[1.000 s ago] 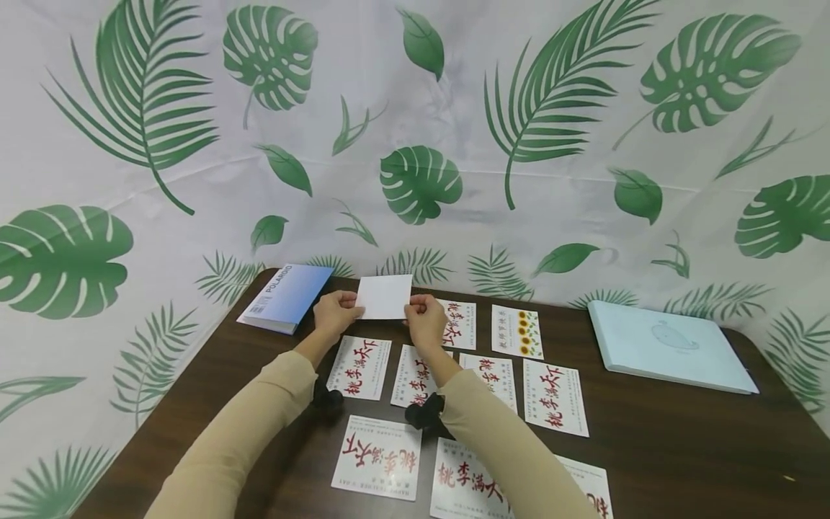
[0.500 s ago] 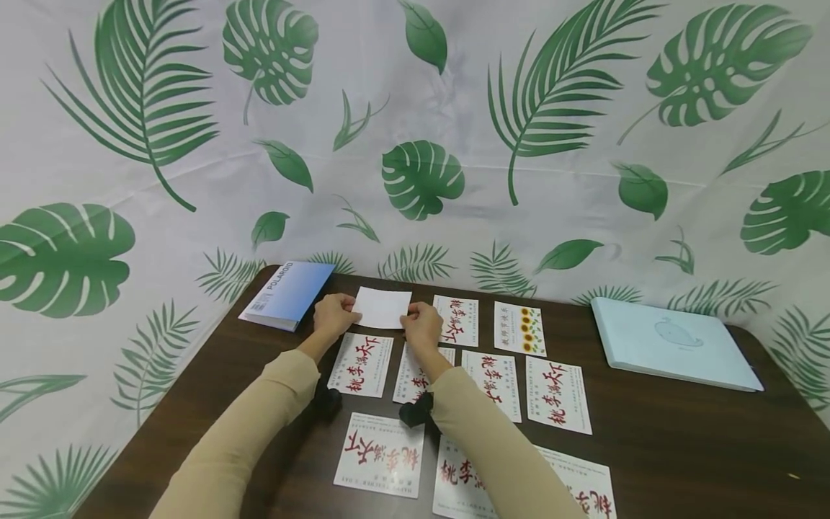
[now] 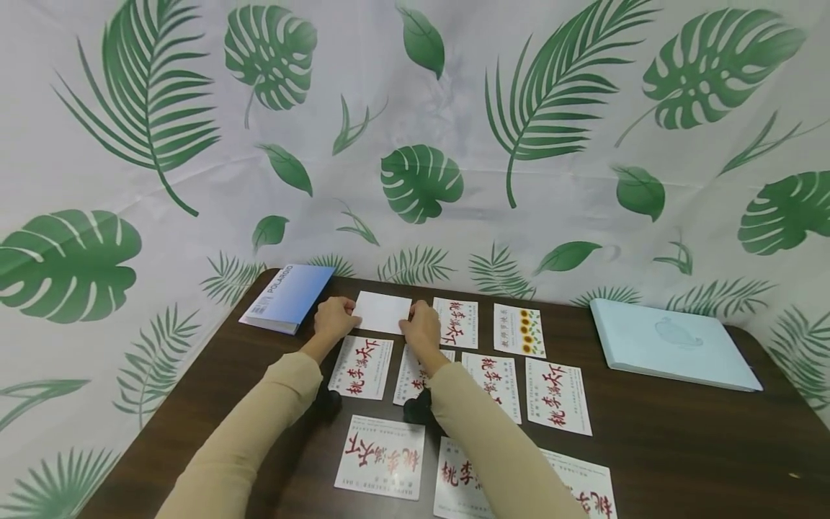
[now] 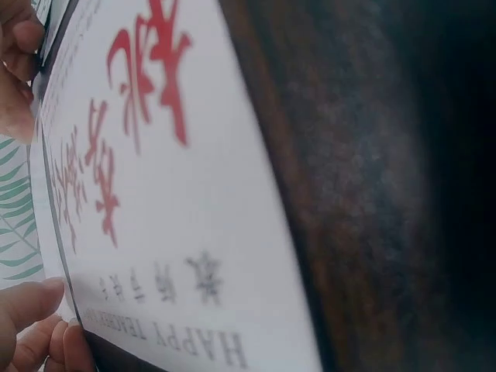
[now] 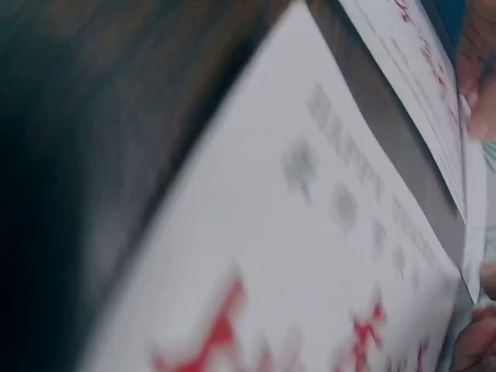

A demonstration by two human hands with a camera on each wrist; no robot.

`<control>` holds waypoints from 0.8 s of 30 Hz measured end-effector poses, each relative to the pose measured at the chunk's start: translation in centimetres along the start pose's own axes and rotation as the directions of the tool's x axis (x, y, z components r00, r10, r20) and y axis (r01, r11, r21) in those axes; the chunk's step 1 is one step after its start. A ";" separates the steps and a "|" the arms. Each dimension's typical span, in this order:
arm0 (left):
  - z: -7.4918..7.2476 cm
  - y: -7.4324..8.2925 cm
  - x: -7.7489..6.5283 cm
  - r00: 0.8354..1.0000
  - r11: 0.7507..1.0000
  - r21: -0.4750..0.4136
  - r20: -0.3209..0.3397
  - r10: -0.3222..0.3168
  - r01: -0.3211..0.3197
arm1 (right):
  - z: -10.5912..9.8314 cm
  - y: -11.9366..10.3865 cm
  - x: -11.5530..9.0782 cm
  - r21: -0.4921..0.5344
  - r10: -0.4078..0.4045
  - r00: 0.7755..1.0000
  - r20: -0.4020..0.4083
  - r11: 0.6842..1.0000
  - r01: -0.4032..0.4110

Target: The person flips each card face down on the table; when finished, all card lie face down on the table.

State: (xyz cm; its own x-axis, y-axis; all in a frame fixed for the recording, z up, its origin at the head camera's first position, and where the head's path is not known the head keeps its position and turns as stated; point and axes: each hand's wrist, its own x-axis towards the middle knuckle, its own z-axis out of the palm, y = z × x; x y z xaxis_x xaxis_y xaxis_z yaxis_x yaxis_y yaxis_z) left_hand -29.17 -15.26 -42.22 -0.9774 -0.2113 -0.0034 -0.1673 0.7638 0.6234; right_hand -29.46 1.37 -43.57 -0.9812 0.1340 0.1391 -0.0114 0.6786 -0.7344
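Observation:
A blank white square card lies low over the far edge of the table in the head view, its plain side up. My left hand pinches its left side between thumb and fingers. At its right side, the thumb and fingers of my right hand pinch the edge. Just to the right sits a card with red characters, partly behind that hand. Below the hands lie a red-lettered card and another one, overlapped by my right forearm. In the left wrist view, a red-lettered card fills the middle.
A blue-and-white Polaroid folder lies at the back left, near my left hand. A sunflower card and a pale blue album are to the right. Several more red-lettered cards, including this one, cover the dark table.
The white card was held tilted up and has come down flatter toward the table, moving slightly nearer to me. Both hands still pinch its sides.

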 end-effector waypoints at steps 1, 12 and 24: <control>0.1 0.0 0.0 1.000 1.000 0.002 0.003 0.002 -0.002 | -0.4 0.3 0.3 0.027 0.000 1.000 -0.005 1.000 0.000; -0.1 0.0 -0.1 1.000 0.999 0.035 0.008 0.013 -0.013 | -7.9 6.6 4.0 0.069 0.169 0.986 0.009 0.983 -0.169; -0.3 1.2 -0.2 0.994 0.993 -0.054 -0.042 0.099 -0.101 | -8.8 7.9 5.3 -0.087 0.130 0.983 0.132 0.989 -0.119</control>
State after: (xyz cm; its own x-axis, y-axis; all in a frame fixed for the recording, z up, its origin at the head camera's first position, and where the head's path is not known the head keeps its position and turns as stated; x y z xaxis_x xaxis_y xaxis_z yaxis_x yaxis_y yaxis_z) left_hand -29.13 -14.50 -41.21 -0.9829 -0.1602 0.0909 -0.0605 0.7470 0.6621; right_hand -33.04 13.76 -42.79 -0.9911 0.1250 -0.0462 0.1225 0.7181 -0.6850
